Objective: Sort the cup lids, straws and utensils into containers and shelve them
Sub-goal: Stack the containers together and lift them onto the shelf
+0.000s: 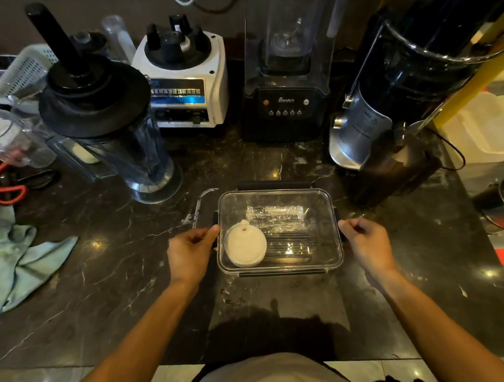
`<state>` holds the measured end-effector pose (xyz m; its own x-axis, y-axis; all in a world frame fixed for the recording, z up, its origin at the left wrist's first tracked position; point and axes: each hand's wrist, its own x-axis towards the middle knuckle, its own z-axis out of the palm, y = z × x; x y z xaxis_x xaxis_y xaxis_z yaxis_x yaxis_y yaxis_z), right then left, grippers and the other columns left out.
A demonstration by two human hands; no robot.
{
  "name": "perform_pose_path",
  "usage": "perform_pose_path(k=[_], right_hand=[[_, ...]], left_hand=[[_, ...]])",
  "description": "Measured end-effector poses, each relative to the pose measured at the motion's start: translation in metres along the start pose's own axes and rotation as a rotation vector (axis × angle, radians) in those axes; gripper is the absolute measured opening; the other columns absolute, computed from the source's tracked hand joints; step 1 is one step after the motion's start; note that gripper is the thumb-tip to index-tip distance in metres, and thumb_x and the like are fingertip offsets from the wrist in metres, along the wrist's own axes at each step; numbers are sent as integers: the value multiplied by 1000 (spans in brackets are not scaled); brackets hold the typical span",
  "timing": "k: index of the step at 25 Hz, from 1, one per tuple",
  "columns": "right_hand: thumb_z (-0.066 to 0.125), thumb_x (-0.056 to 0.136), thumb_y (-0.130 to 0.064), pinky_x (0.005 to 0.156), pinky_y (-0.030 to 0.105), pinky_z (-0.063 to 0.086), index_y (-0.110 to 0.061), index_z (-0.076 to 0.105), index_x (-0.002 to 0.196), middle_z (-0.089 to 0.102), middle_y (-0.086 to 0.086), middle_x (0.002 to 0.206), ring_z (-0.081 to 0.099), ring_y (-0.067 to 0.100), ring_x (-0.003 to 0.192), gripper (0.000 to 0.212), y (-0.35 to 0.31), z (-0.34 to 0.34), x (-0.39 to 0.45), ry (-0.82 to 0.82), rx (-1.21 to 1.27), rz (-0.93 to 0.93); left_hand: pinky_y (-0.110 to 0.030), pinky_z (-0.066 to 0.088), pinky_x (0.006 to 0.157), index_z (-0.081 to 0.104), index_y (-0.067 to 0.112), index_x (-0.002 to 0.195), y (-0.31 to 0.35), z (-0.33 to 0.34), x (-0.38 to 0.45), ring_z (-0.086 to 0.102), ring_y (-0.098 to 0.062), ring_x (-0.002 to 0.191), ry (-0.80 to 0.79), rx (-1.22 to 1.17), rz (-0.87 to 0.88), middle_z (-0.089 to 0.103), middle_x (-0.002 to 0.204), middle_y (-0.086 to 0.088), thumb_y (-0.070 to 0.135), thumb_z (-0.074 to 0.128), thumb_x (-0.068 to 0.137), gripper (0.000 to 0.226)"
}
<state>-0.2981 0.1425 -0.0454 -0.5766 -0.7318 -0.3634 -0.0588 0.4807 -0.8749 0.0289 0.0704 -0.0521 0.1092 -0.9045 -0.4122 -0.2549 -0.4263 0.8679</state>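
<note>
A person's left hand and right hand grip opposite sides of a clear plastic container on a dark marble counter, fingers curled against its side latches. Inside lie a white cup lid at the left and wrapped straws behind it. Blenders line the counter's far edge.

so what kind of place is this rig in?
Probably a drinks counter in a café or juice bar: a dark marble counter lined with blenders and a juicer, plus a clear container holding white cup lids.
</note>
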Motion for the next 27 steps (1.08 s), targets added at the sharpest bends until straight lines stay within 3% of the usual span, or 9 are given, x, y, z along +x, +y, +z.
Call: perform_pose_path(k=[2,6,9,11,13,15,17,21,27], right_hand=[[66,100,-15,52,13,50,-4,77,92,76,17,86,68,12,66,18,1,3,-2,15,-26,-26],[67,99,-13,51,8,46,-1,78,96,76,11,85,67,16,72,17,-4,2,-3,37,20,0],[70,97,-24,63,22,58,-3,76,102,78,16,96,75,31,85,22,-3,-1,-1,-24,80,71],[78,85,-50,75,40,64,-8,71,112,78,13,103,76,33,94,50,1,-5,-9,-95,95,154],[78,79,-55,70,38,64,-7,67,118,77,12,108,77,25,92,63,4,-9,-28,-161,136,238],[78,83,-43,69,35,64,-6,61,127,74,12,117,76,24,99,60,8,-9,-47,-262,152,317],[80,85,-29,68,36,65,-3,54,133,70,19,123,76,30,101,60,10,-5,-61,-292,263,466],[72,92,-12,59,33,64,4,62,124,75,26,105,79,25,79,36,1,2,-74,-281,405,604],[68,96,-18,51,30,61,-5,68,113,78,18,90,69,15,55,21,-5,2,-77,-321,350,659]], left_hand=[[-45,62,88,82,20,92,4,-1,1,77,-13,85,-20,39,-4,80,85,6,33,76,89,15],[-44,63,85,82,18,88,7,-2,3,77,-15,82,-32,52,-3,80,82,3,29,75,90,13],[-49,62,87,79,16,94,8,-1,6,76,-22,89,-47,-6,-27,79,89,-2,30,76,90,15],[-46,59,93,69,15,112,12,1,-1,72,-20,97,-56,-41,-84,74,100,-2,38,78,87,36],[-40,56,94,58,14,122,10,4,-25,67,-17,101,-91,-128,-152,68,109,-2,43,80,82,55],[-37,56,89,59,11,124,1,10,-49,69,-20,102,-132,-202,-201,69,112,-7,42,84,75,62],[-37,57,88,62,12,120,-6,17,-67,70,-21,103,-113,-267,-253,70,114,-9,28,84,80,49],[-40,60,88,66,18,103,-1,32,-80,75,-30,99,-137,-405,-346,74,107,-13,9,75,90,18],[-36,61,87,64,4,117,-11,26,-79,77,-26,96,-161,-374,-384,74,108,-19,24,80,87,40]])
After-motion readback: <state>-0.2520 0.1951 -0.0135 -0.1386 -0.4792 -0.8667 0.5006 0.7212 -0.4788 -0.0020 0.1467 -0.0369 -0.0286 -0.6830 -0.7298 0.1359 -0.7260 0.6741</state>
